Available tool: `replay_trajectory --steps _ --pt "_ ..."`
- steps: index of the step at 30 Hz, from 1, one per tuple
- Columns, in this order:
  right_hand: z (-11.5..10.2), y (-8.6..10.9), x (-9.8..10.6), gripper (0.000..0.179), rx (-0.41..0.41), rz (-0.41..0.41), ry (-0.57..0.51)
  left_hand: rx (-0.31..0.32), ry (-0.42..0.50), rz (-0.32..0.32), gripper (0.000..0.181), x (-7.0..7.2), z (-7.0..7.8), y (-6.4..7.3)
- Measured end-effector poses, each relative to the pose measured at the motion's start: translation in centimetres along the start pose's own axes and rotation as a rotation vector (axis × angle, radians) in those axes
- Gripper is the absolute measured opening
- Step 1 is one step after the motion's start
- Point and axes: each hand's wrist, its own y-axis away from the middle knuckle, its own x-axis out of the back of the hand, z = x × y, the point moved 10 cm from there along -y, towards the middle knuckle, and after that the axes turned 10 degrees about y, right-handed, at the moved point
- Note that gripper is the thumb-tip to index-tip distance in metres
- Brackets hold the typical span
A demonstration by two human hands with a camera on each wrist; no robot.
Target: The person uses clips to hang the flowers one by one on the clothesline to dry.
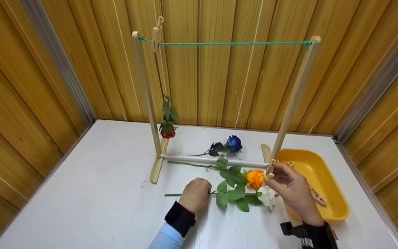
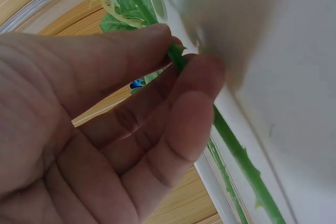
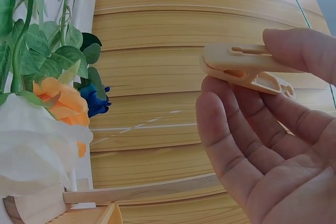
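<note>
My left hand (image 1: 196,194) pinches the green thorny stem (image 2: 239,156) of a white rose (image 1: 267,198) lying on the table, between thumb and fingers. An orange rose (image 1: 255,178) lies just behind the white one, their leaves overlapping. In my right hand (image 1: 296,190), a beige clothespin (image 3: 236,61) is held between thumb and fingers, near the orange bloom and the rack's right foot. Farther back lies a blue rose (image 1: 234,143). A red rose (image 1: 168,131) hangs head down from the green line (image 1: 233,43), its stem clipped by another clothespin (image 1: 155,38).
A wooden rack with a left post (image 1: 146,93) and a right post (image 1: 295,97) carries the line; a white bar (image 1: 216,160) joins its feet. To the right, a yellow tray (image 1: 340,207) contains more clothespins (image 1: 318,198). Wood-patterned walls (image 1: 216,86) enclose the white table (image 1: 92,193).
</note>
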Motion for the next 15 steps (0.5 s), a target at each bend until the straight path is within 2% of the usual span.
replay_trajectory --steps 6,15 --pt "-0.16 -0.04 0.06 0.032 0.014 0.007 -0.009 -0.001 0.035 -0.014 0.036 -0.16 0.07 -0.03" --pt "-0.29 -0.04 0.03 0.03 0.03 0.012 -0.009 -0.034 -0.028 0.016 0.032 -0.24 0.93 0.1"
